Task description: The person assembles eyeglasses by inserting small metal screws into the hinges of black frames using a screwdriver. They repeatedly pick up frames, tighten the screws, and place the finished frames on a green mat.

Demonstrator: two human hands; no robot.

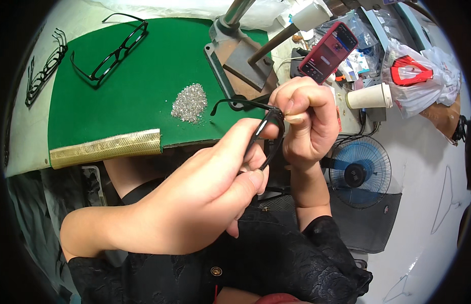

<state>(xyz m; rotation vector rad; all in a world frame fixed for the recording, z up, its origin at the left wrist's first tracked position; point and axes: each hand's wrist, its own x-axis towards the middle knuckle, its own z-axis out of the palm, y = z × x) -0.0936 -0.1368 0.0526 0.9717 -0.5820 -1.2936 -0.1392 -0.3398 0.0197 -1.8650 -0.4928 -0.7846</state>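
My left hand (210, 187) is closed round a pair of black eyeglass frames (279, 138), held in the air over the near edge of the green mat (124, 96). One temple arm stretches left from the hinge corner. There, the thumb and fingertips of my right hand (312, 121) pinch together against the frame; whatever small thing may be between them is hidden. Beyond my hands, a heap of tiny silvery metal pieces (190, 103) lies on the mat. Another black pair of glasses (119, 49) rests open at the far left.
Several stacked black glasses (45, 71) sit at the left edge. A heavy metal stand (245, 68) rises behind my hands. To the right are a lit phone (328, 52), a white paper cup (369, 96), plastic bags (423, 71) and a blue fan (359, 172).
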